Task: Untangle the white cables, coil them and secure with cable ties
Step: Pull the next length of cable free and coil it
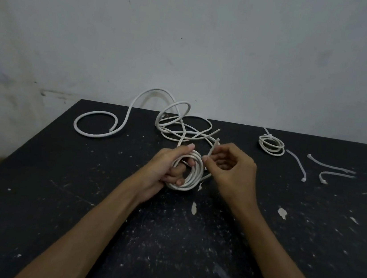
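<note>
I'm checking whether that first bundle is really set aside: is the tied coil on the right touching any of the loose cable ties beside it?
Apart. The head view shows bare dark table between the tied coil and the nearest loose cable tie.

The scene is dim and evenly lit, with no glare. Soft shadows fall behind the raised white cable (153, 93) on the far wall (260, 44). Wide-angle distortion bows the table (31, 188) edges. Detail is soft throughout, possibly from compression.
</note>
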